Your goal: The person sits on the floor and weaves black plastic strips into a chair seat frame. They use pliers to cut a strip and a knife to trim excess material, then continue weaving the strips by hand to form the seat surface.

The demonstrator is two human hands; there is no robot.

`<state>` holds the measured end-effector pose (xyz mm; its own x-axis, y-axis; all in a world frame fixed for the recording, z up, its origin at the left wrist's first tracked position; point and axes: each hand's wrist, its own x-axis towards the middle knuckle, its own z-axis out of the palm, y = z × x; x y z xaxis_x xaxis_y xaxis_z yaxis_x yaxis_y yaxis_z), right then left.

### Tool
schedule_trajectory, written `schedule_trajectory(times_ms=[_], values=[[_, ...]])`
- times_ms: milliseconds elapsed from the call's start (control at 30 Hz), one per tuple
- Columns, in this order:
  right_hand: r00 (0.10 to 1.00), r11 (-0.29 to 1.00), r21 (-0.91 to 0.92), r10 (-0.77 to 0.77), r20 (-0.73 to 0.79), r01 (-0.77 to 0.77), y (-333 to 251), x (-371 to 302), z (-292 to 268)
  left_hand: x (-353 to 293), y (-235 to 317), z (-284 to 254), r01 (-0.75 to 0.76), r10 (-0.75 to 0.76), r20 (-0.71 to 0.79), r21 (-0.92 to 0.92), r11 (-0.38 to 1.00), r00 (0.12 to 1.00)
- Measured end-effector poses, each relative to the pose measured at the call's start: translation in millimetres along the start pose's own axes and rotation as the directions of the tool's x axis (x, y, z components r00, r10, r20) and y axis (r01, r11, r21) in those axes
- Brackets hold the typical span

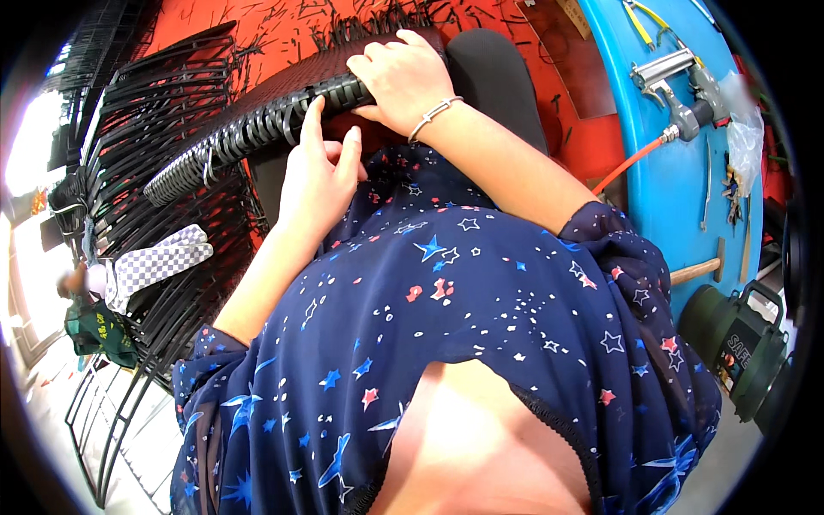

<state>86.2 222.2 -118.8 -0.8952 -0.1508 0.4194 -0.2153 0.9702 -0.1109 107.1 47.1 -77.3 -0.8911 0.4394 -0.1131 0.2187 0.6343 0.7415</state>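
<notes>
Across my lap lies a black woven wicker panel (266, 93) with a thick rim (249, 127) wrapped in glossy strips. My right hand (405, 84), with a bracelet at its wrist, grips the right end of that rim, fingers over the top and thumb below. Just left of it, my left hand (316, 180) has its index finger stretched up against the wrapped rim. Its thumb stands apart from that finger, and the other fingers are partly curled. I see nothing held between them. The panel's underside is hidden.
Black slatted frames (163, 112) are stacked at the left, with a checkered cloth (163, 262) on them. On the blue table (652, 184) at the right lie an air tool (687, 112) with an orange hose, yellow-handled pliers (644, 27) and a hammer (699, 270). Black scraps litter the red floor (283, 26).
</notes>
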Motion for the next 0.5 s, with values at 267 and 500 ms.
schedule_trajectory(times_ms=[267,500], values=[[0.998,1.0,0.009,0.021,0.054,-0.022,-2,1,-1,21,-2,-12,0.065,-0.084,0.083,0.209,0.976,0.993],[0.999,0.996,0.082,0.033,0.033,-0.035,-4,-1,0,23,8,-16,0.365,-0.378,0.146,-0.702,0.611,0.914]])
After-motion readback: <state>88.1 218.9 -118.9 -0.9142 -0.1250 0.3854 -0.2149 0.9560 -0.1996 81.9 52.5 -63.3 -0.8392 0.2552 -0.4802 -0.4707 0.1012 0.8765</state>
